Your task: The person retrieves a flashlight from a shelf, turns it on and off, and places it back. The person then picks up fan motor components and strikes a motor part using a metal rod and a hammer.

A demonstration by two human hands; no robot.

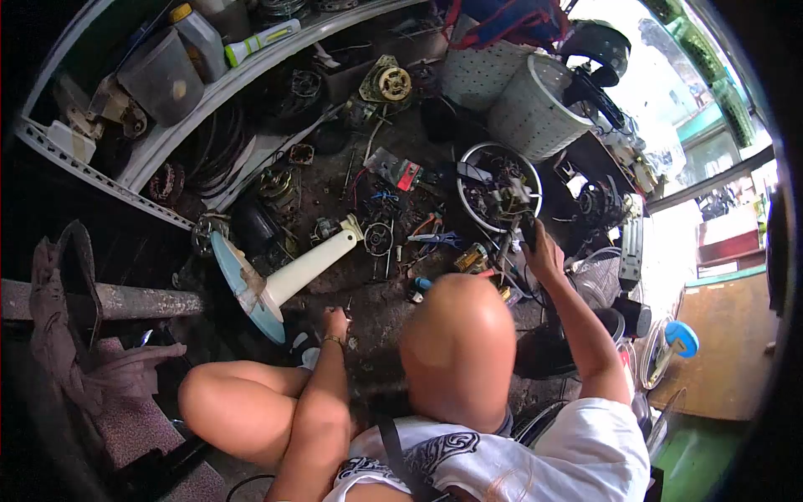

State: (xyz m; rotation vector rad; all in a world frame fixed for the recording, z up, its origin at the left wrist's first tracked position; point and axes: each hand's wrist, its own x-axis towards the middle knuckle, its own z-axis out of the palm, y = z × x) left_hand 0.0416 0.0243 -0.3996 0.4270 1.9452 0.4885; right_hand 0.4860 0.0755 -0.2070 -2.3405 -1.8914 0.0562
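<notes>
My right hand [545, 254] is at the near right rim of a round metal bowl [535, 213] full of small parts and wires. Its fingers are closed around a dark piece [529, 234] whose kind I cannot make out. My left hand [336, 323] is low over the floor, beside a fan stand [314, 266] with a cream post and a light blue round base, lying on its side. The left fingers are curled together; a small thing may be between them, too small to name. Blue-handled pliers [437, 238] and a bare round motor frame [378, 238] lie between the hands.
White perforated baskets [535, 109] stand at the back right. A metal shelf [226, 84] with a flashlight [263, 42] and containers curves along the left. Motor parts [386, 82] and a plastic packet [395, 170] litter the floor. Fan grilles [598, 276] are at the right.
</notes>
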